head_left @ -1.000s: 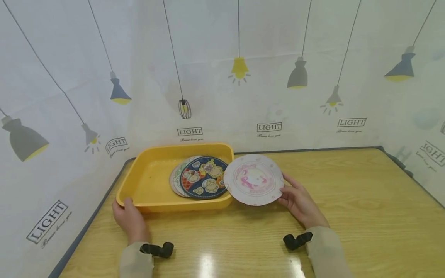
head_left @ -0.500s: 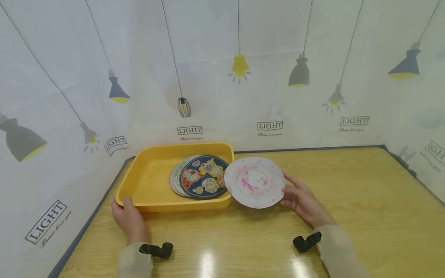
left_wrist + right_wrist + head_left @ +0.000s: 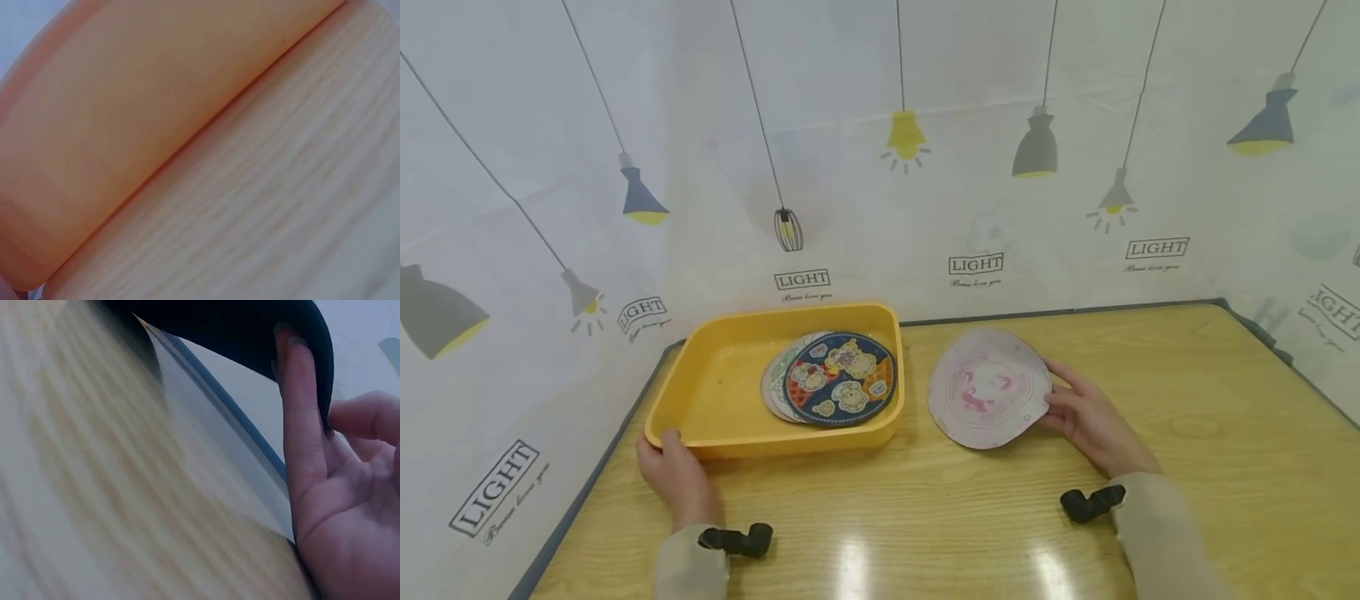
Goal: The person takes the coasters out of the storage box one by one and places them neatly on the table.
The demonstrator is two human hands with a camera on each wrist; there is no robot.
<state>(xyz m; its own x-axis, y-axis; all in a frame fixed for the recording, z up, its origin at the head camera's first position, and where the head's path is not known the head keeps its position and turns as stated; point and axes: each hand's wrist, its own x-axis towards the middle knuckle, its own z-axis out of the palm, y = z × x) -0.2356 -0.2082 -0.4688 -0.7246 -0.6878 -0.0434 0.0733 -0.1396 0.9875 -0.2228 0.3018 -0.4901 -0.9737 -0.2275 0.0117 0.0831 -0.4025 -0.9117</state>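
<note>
My right hand (image 3: 1086,417) pinches the right edge of a thin round mat (image 3: 988,387) printed in white and pink. The mat bends and is held tilted to the right of the yellow tray (image 3: 722,437). In the right wrist view its dark underside (image 3: 237,331) shows, with fingers (image 3: 300,406) beneath and the thumb at the edge. My left hand (image 3: 677,479) grips the tray's near left corner, thumb over the rim. Inside the tray, at its right side, a dark blue round mat (image 3: 842,379) with cartoon figures overlaps several paler round mats (image 3: 778,387).
The tray stands on a wood-grain table (image 3: 940,517), near its back left. A pale sheet (image 3: 985,192) printed with lamps rises behind the table and along its sides. Dark edging (image 3: 1045,312) runs along the table's back.
My right hand has moved the pink and white mat rightward, off the tray's right rim, and the mat now bends more. The left hand stays at the tray corner. The head view has shifted slightly.
</note>
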